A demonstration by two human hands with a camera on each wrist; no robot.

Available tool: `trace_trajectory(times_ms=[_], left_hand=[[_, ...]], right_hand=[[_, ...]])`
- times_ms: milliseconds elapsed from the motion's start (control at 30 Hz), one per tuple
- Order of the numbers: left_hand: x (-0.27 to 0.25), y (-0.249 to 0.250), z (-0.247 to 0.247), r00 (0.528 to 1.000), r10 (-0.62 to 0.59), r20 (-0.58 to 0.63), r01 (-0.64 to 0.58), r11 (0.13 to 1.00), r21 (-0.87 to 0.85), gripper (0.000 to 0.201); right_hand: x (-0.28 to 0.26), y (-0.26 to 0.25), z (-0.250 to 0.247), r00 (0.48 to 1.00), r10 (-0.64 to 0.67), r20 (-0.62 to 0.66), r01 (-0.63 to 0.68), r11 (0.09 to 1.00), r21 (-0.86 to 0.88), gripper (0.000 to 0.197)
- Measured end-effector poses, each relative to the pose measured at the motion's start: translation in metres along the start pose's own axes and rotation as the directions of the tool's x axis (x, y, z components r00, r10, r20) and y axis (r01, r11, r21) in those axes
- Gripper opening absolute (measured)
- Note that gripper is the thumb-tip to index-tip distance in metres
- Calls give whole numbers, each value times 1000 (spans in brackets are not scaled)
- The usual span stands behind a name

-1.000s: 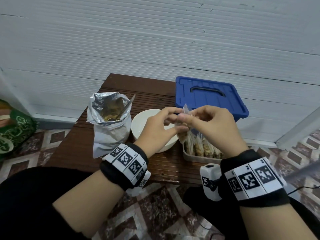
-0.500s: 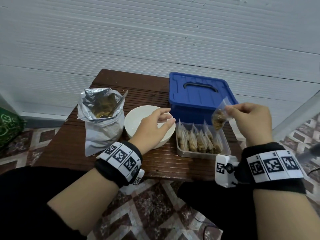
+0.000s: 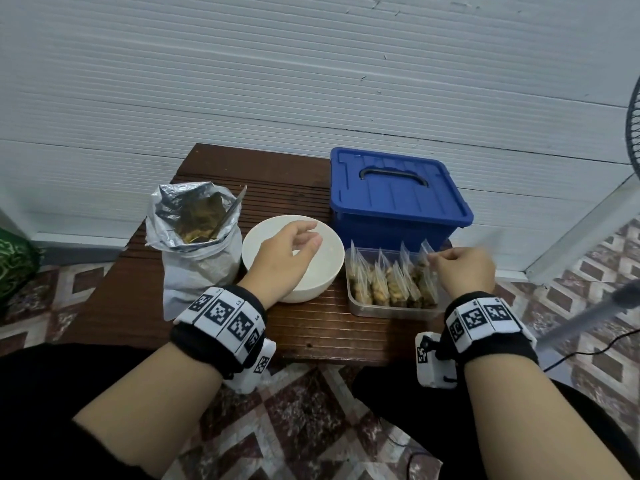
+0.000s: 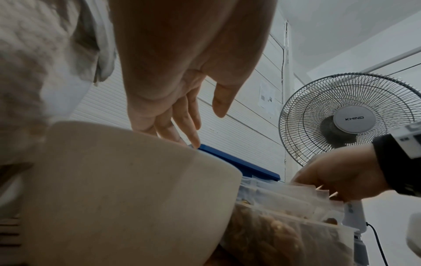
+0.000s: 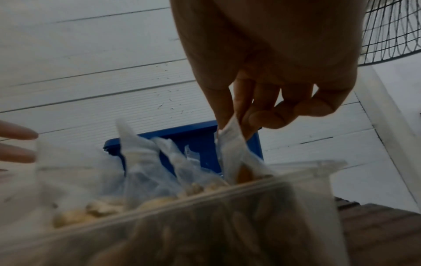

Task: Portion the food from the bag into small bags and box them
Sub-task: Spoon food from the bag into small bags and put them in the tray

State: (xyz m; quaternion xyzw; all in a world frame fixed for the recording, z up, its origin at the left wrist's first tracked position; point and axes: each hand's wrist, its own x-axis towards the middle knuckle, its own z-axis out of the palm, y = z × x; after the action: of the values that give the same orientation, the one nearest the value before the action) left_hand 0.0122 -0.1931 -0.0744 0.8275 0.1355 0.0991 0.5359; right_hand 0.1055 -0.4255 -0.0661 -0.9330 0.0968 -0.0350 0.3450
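Note:
An open silver foil bag (image 3: 197, 237) of brown food stands at the table's left. A clear plastic box (image 3: 388, 308) (image 5: 205, 207) at the right holds several small filled bags (image 3: 384, 282) standing in a row. My right hand (image 3: 460, 268) (image 5: 237, 118) pinches the top of the rightmost small bag (image 5: 234, 153), whose lower part sits inside the box. My left hand (image 3: 291, 251) (image 4: 189, 117) hovers over the white bowl (image 3: 322, 282) (image 4: 127, 189) with relaxed fingers, holding nothing.
A blue lidded storage box (image 3: 394, 195) with a black handle stands behind the clear box. The small brown wooden table (image 3: 138, 292) backs onto a white panelled wall. A standing fan (image 4: 350, 118) is to the right, with a cable on the tiled floor.
My right hand carried the filled small bag from in front of me to the right and lowered it into the clear box. The left hand let go and moved over the bowl.

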Motion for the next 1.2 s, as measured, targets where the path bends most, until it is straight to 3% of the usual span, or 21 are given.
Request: trace_trajectory(times_ms=[100,433,567,733,867,967,1200], left_hand=[[2,-2,-1,1000,-19,0,19,1000,7,34],[8,-11,-3,999,-43,-23,44,999,21,33],[12,-15,-4,999,-36,9,34,983,178,37],[20,-19,1,982,-153,108,70,835,546,61],[29,-16,6,956,-239,173,49,708,705,72],[35,-16,9,925,-320,205,68,668,741,66],[41,-22,14,934,-312,172,75,645,760,46]], right_hand=[[-1,0,-2,999,11,33,-13,997,75,12],[0,-3,3,1000,23,8,-24,994,102,8],[1,-2,3,999,32,-21,-29,992,123,15],[1,-4,5,999,22,-31,-17,987,162,17],[2,-4,6,999,25,-29,-19,983,182,16],[2,-3,5,999,14,-31,-8,979,203,15],[1,-5,9,1000,23,-10,-20,976,218,11]])
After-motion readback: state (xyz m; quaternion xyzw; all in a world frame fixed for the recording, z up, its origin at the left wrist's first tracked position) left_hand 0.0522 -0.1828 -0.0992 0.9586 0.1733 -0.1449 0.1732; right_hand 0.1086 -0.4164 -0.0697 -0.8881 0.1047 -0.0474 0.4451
